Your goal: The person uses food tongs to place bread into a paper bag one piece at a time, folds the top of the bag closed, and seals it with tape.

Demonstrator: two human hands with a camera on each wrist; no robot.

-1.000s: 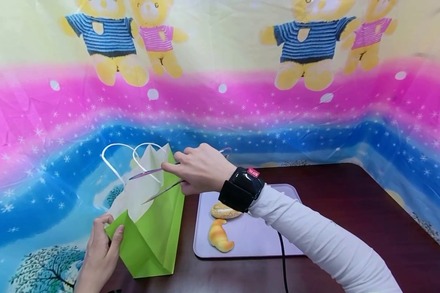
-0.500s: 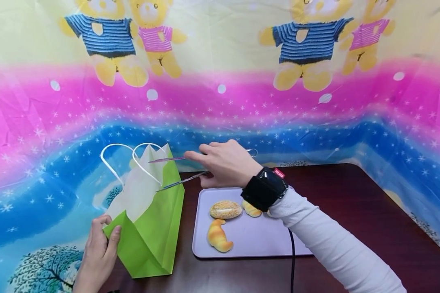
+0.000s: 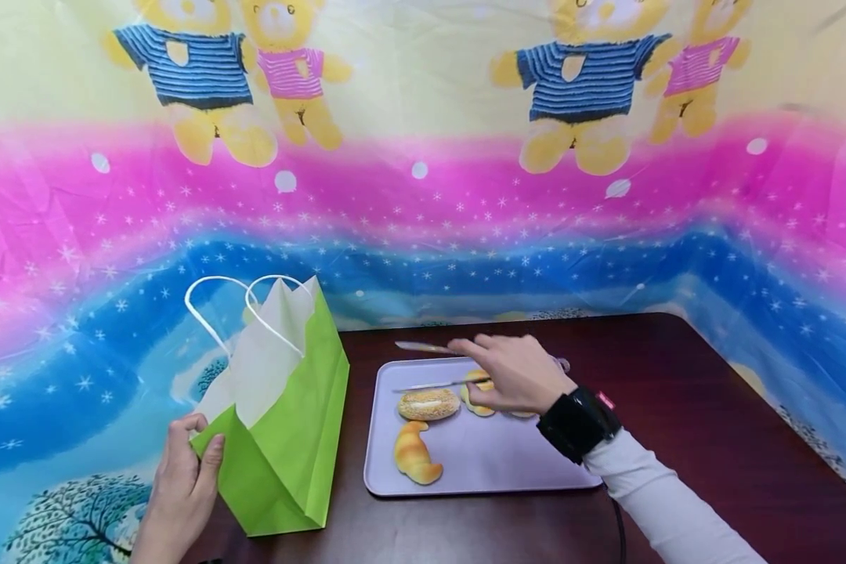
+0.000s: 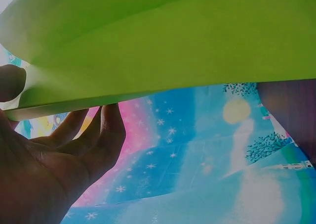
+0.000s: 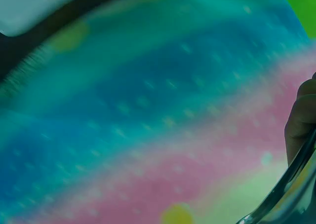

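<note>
My left hand (image 3: 183,478) pinches the near top edge of a green paper bag (image 3: 285,446), thumb outside and fingers behind. The bag stands upright with its mouth open, showing white lining and two white loop handles. Tongs (image 3: 433,385) with shiny metal arms are in my right hand (image 3: 522,372), their tips spread apart with nothing between them. They point left above the far part of a lilac tray (image 3: 493,474). On the tray lie an oval seeded bread (image 3: 428,406), a curved croissant (image 3: 416,456) and a small roll (image 3: 476,395), partly hidden by my right hand.
The dark wooden table (image 3: 684,407) extends to the right of the tray. A printed bear curtain (image 3: 423,235) surrounds the table's back and sides. A black cable (image 3: 618,521) runs down from my right wrist strap.
My right hand has swung right and down with the tongs, away from the bag's mouth to above the tray. My left hand keeps its hold on the bag.
</note>
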